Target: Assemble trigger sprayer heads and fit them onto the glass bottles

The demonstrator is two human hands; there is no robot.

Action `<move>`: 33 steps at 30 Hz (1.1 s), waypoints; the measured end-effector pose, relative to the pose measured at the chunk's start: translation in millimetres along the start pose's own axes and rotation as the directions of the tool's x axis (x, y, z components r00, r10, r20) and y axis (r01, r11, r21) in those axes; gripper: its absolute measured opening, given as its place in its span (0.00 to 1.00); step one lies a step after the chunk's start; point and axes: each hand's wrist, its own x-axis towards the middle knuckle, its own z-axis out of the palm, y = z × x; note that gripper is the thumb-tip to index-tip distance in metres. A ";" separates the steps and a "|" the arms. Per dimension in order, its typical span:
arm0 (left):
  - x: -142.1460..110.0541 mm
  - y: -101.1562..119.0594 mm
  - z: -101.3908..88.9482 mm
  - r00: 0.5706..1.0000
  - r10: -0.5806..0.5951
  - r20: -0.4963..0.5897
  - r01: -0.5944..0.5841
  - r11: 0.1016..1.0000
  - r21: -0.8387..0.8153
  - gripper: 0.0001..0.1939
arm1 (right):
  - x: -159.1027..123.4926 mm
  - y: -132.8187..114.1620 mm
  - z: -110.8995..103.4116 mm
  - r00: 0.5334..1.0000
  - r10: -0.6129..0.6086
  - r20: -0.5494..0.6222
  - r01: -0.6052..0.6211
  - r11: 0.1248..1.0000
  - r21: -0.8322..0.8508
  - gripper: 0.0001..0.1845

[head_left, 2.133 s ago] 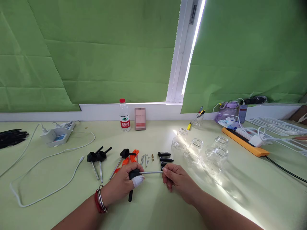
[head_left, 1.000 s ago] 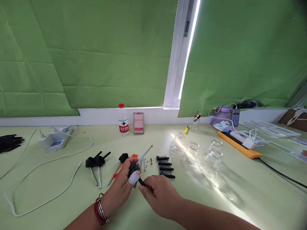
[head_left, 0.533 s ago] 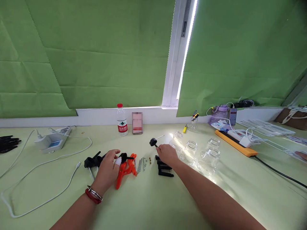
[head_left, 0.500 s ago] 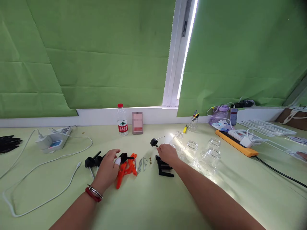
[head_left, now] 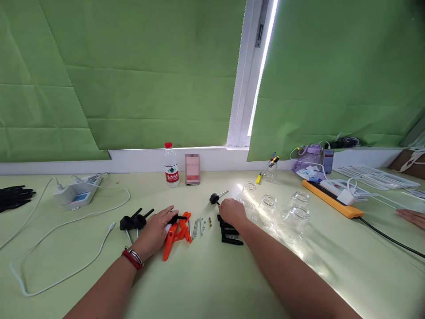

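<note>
Logging hands first. Right hand?

Grasping: fingers curled round the peg of a black plastic knob piece with a thin silver metal rod. Rod points toward the clear glass cups. Can't tell if it touches the pale green tabletop.

And under that wrist?

Row of black plastic clips with silver coil springs, right below the hand.

Left hand?

Palm down, fingers over another black plastic knob piece with a peg, white wrap on the thumb. Gripping or just touching, can't tell; fingers cover it.

Around it?

Orange plastic clamp parts just beside, peg reaching over them. 2 more black knob pieces with silver rods on the other side.

Middle, between the hands?

Silver metal screws, then small brass-coloured bits, near the clips.

Anybody else?

Another person's hand, far right edge, well apart.
</note>
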 end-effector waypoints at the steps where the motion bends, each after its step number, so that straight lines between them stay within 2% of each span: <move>1: 0.2 -0.4 0.4 1.000 -0.002 -0.001 0.002 1.000 0.004 0.30 | 0.2 -0.4 0.0 1.000 -0.001 0.002 0.001 1.000 -0.003 0.17; 7: 1.6 -0.3 1.2 1.000 -0.006 -0.028 0.004 0.999 -0.046 0.27 | 0.9 -4.2 -1.2 1.000 0.006 0.019 -0.006 1.000 -0.012 0.16; 15: 1.4 8.0 -7.3 0.996 -0.016 -0.083 0.004 0.990 -0.144 0.23 | -3.3 -6.1 -9.6 0.999 0.011 0.040 -0.010 1.000 -0.013 0.15; 22: 0.4 3.1 -8.4 0.990 -0.054 -0.131 0.037 0.991 -0.130 0.19 | -28.8 -19.4 -17.9 0.995 -0.093 -0.024 0.094 0.996 0.011 0.15; 28: -4.8 5.8 -19.7 0.970 -0.085 -0.228 0.079 0.996 -0.035 0.19 | -50.8 -35.0 -14.4 0.980 -0.196 -0.009 0.197 0.980 0.019 0.12; 33: -9.0 14.9 -31.0 0.921 -0.175 -0.347 0.171 0.984 -0.044 0.24 | -53.9 -38.5 -8.6 0.975 -0.220 0.015 0.220 0.976 -0.002 0.12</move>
